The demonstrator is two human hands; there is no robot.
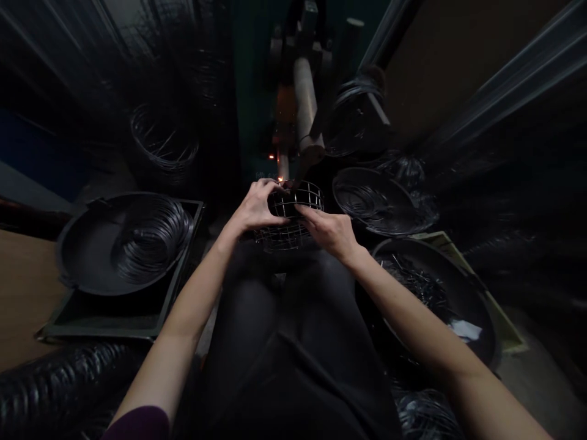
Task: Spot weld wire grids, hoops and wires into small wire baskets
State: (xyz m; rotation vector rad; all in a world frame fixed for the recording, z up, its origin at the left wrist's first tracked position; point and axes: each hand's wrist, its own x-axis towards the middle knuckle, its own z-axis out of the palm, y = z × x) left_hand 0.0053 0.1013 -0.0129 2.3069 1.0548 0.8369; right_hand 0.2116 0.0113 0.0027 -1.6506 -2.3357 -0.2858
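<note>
Dim workshop; both hands' fingers (268, 205) grip wire cage (293, 217)

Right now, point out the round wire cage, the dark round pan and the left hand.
round wire cage (305, 197): head view, top grid.
dark round pan (86, 245): head view, bare floor.
left hand (257, 209): head view, its back.

Both bare forearms stretched forward and converged; the left hand (255, 206) and the right hand (331, 232) sat close together, fingers curled tight.
</note>
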